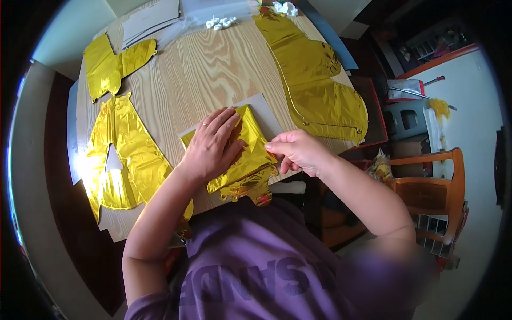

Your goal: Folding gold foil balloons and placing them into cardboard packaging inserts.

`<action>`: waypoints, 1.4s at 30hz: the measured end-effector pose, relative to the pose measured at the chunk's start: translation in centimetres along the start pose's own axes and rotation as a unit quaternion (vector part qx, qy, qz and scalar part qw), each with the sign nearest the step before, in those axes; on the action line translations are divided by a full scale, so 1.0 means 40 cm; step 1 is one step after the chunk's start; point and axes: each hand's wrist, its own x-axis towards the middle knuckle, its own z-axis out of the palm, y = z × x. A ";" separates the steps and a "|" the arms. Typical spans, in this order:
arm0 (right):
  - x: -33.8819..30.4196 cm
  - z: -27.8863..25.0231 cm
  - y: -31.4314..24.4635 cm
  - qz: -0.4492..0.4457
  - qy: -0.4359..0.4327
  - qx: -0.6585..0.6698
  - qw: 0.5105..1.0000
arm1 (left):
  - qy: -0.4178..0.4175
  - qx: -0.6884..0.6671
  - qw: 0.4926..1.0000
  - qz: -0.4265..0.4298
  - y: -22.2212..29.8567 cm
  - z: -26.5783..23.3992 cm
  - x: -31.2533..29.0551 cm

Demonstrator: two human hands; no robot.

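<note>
A folded gold foil balloon lies on a grey card at the table's near edge. My left hand rests flat on top of it, fingers stretched toward the far side. At its right edge, my right hand is closed, thumb and forefinger pinching the foil. A loose gold flap of foil, with small tabs, hangs over the table edge toward my shirt. The foil's layers under my left palm are hidden.
Flat gold foil balloons lie at the far left, near left and right of the wooden table. Small white pieces, clear plastic and grey cards are at the back. A wooden chair stands at right.
</note>
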 end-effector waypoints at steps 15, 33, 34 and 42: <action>0.034 -0.001 -0.023 0.017 -0.026 0.038 0.999 | -0.039 0.009 0.999 -0.006 -0.006 -0.016 0.013; 0.022 0.061 0.044 -0.257 0.187 -0.249 0.915 | -0.032 0.042 0.999 0.007 0.009 -0.010 0.002; 0.014 0.065 0.045 -0.273 0.198 -0.262 0.904 | -0.031 0.040 0.999 0.005 0.010 -0.009 0.002; 0.012 0.062 0.069 -0.363 0.258 -0.295 0.846 | -0.016 0.023 1.000 0.004 0.020 -0.008 0.008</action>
